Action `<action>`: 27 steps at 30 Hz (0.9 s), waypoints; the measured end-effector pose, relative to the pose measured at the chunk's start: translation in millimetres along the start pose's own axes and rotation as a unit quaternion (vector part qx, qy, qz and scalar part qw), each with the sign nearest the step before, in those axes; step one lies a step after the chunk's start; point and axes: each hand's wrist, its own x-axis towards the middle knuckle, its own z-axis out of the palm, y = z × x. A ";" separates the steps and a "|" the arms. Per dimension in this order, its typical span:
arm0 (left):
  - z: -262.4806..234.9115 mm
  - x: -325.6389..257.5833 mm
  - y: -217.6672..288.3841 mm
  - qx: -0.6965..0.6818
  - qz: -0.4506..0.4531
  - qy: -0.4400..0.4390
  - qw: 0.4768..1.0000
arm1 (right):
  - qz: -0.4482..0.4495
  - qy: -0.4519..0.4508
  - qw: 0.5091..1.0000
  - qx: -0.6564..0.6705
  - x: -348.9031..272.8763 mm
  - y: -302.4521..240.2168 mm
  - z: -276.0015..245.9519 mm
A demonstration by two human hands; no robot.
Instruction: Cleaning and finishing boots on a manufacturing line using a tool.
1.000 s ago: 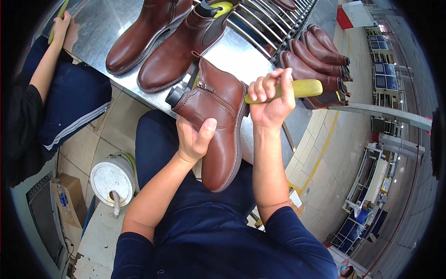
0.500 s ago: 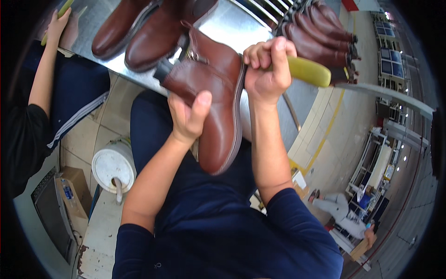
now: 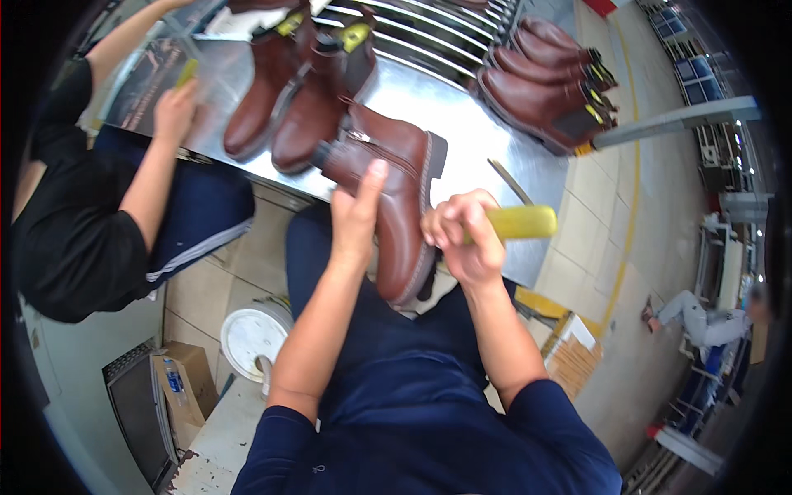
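A brown leather ankle boot (image 3: 402, 235) with a side zip is tilted above my lap, its toe pointing toward me and its heel toward the table. My left hand (image 3: 356, 219) grips it by the upper, thumb across the leather. In my right hand (image 3: 470, 239) is a tool with a yellow-green handle (image 3: 530, 222), which juts out to the right. That hand's fingers are at the sole edge of the forefoot. The tool's working end is hidden behind my fingers and the boot.
Two brown boots (image 3: 309, 120) stand on the metal table (image 3: 404, 87), beside a slatted rack (image 3: 429, 37). More boots (image 3: 524, 103) line the right side, near a thin stick (image 3: 510, 181). At left, a co-worker's hand (image 3: 175, 111) holds a similar handle. A lidded white bucket (image 3: 247, 342) stands below.
My right hand has moved with the tool along the sole edge, from near the heel toward the toe, uncovering the heel. My left hand keeps its hold. The whole view has shifted.
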 end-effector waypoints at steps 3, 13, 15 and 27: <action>4.8 -8.5 28.7 0.035 -0.034 -0.026 0.998 | 0.012 0.089 0.995 -0.052 -29.1 -17.3 -4.4; -54.8 -54.9 68.2 0.411 0.193 -0.226 0.862 | 0.073 0.262 0.960 -0.065 -65.6 -29.0 -45.4; -65.6 -59.6 66.6 0.443 0.215 -0.224 0.841 | 0.045 0.250 0.967 0.004 -57.7 -19.1 -56.5; -68.7 -66.2 52.5 0.504 0.124 -0.139 0.843 | 0.074 0.195 0.971 0.118 52.2 5.6 -31.7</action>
